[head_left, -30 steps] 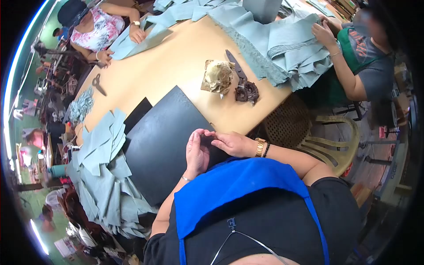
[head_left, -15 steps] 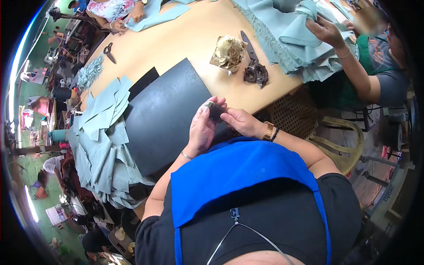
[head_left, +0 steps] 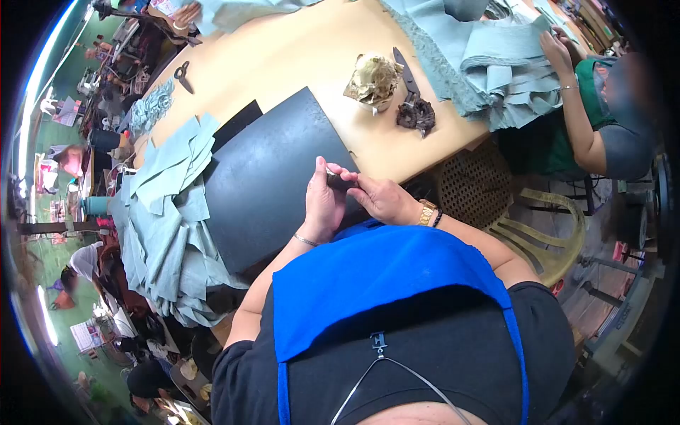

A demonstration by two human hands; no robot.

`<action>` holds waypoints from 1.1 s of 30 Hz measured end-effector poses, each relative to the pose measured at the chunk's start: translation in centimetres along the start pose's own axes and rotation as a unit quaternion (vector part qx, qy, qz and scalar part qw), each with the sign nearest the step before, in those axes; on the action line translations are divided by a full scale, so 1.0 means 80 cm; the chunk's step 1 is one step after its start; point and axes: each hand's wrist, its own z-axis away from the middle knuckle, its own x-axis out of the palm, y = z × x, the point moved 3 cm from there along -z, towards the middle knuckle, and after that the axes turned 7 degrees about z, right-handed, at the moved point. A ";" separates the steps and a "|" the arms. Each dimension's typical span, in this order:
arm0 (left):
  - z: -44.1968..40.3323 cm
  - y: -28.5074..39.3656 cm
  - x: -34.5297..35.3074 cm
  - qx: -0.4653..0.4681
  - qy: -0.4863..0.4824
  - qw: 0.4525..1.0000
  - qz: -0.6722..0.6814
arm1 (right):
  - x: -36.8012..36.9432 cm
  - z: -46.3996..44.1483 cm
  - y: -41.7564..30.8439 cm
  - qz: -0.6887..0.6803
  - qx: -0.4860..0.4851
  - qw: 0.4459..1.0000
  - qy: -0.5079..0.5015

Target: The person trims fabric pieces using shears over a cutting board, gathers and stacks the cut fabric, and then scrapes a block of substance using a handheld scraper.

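A small dark block-like piece (head_left: 340, 182) is held between my two hands, mostly covered by fingers; its exact kind is unclear. My left hand (head_left: 324, 205) grips it from the left, thumb up and fingers curled. My right hand (head_left: 391, 202), with a gold watch on the wrist, pinches its right end. Both hands are over the near right edge of a large black board (head_left: 273, 170) on the table. Left of the board lies a pile of grey-green cloth pieces (head_left: 166, 241).
Large scissors with dark wrapped handles (head_left: 409, 85) lie beside a crumpled yellowish bundle (head_left: 374, 79) on the table (head_left: 283, 60). Smaller scissors (head_left: 183, 76) rest farther left. At right, a co-worker handles stacked cloth (head_left: 506, 60) near a plastic chair (head_left: 545, 219).
The dark piece has turned in my hands and shows less of its face. My view has shifted slightly. The co-worker's hand at right has moved along the cloth.
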 end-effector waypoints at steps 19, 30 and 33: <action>0.010 0.017 0.025 0.011 0.053 0.997 -0.046 | 0.010 -0.010 -0.009 -0.096 0.107 0.988 -0.058; 0.019 0.009 0.029 0.053 0.028 0.993 -0.101 | 0.016 -0.004 -0.001 -0.051 0.048 0.998 -0.001; 0.018 0.007 0.021 0.060 0.053 0.995 -0.058 | 0.017 -0.006 -0.006 -0.012 0.009 1.000 0.013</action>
